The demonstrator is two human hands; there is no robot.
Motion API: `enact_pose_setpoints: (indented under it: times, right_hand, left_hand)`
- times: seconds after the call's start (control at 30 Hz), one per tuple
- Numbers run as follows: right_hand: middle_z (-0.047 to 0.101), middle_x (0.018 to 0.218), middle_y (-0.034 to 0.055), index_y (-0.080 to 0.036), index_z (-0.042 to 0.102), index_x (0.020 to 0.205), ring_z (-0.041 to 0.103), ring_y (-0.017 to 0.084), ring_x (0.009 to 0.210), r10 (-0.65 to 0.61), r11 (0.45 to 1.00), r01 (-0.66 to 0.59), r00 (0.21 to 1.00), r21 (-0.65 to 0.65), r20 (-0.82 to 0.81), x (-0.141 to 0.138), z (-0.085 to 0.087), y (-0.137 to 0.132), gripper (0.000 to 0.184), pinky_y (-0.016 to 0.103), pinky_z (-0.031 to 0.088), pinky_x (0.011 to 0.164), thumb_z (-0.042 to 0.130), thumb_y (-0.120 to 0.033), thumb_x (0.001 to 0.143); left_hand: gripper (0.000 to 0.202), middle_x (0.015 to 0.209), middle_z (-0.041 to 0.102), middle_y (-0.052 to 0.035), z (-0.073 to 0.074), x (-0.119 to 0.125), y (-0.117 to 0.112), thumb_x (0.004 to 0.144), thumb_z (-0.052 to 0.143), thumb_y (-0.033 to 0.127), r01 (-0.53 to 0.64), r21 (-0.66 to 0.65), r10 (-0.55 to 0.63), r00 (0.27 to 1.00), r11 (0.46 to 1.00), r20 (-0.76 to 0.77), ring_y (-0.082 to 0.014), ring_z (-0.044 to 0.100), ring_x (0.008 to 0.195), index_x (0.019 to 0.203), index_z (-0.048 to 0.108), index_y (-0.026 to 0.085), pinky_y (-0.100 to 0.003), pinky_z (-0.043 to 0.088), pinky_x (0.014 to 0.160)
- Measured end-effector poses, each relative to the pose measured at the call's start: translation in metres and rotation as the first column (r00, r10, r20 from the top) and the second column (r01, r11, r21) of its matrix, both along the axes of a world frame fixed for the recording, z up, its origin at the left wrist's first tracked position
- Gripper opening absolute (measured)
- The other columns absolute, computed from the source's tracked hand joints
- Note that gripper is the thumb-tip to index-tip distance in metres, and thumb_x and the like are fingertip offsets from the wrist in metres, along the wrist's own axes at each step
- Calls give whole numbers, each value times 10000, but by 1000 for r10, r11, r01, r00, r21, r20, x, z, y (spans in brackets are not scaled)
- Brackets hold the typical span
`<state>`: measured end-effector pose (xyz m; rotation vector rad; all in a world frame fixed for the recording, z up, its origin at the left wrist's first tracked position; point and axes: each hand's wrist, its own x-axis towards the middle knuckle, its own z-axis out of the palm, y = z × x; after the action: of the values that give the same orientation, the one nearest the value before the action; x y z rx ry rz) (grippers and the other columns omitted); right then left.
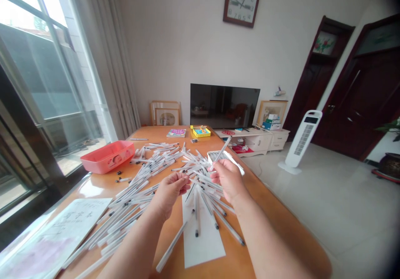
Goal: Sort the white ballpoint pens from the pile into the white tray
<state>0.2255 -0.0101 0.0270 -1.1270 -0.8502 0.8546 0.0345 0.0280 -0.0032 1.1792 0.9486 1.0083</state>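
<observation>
My right hand (pixel 228 180) is closed around a clear pen barrel (pixel 223 149), which slants up and away from the fingers. To its left, my left hand (pixel 171 188) is closed in a pinch; whatever lies between its fingertips is too small to make out. Beneath and around both hands spread many loose clear pen parts (pixel 125 206), some with black ends. Several pens with black tips (pixel 215 220) fan out over a white sheet of paper (pixel 203 250). Just behind my right hand stands a white box (pixel 239 166) with pen parts inside.
On the wooden table (pixel 265 229), a red plastic basket (pixel 108 158) stands at left, near small black caps (pixel 118 173). A notebook (pixel 46 237) lies front left. A purple book (pixel 176 133) and yellow box (pixel 201 132) sit at the far end. A white tower fan (pixel 303 139) stands right.
</observation>
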Motion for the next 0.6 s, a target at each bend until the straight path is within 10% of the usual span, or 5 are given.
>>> enact_pose_setpoints:
  times: [0.17,0.3,0.6]
  right_hand:
    - [689,709,31,-167,671,861,549,117,520,-202,978,211,949,-11,241,40,12,9,355,224,435,477,682,-506,755]
    - [725,770,48,-158,713,938,616,164,615,-313,913,405,762,-41,566,76,-1,28,419,246,439,534,572,-530,807]
    - [741,772,95,-237,772,794,668,256,737,-158,805,562,514,-191,843,119,-26,58,258,310,417,637,619,-445,773]
  left_hand:
    - [356,857,692,-63,1,-11,6,734,786,463,-98,6,97,995,995,30,-169,638,790,871,656,161,-304,469,787]
    - [348,775,666,-42,5,-16,7,733,779,465,-138,30,137,989,990,52,-153,610,744,842,660,157,-280,454,746]
    - [338,762,667,-52,8,-20,9,747,741,457,-189,40,187,981,981,57,-157,598,716,853,665,146,-296,451,735]
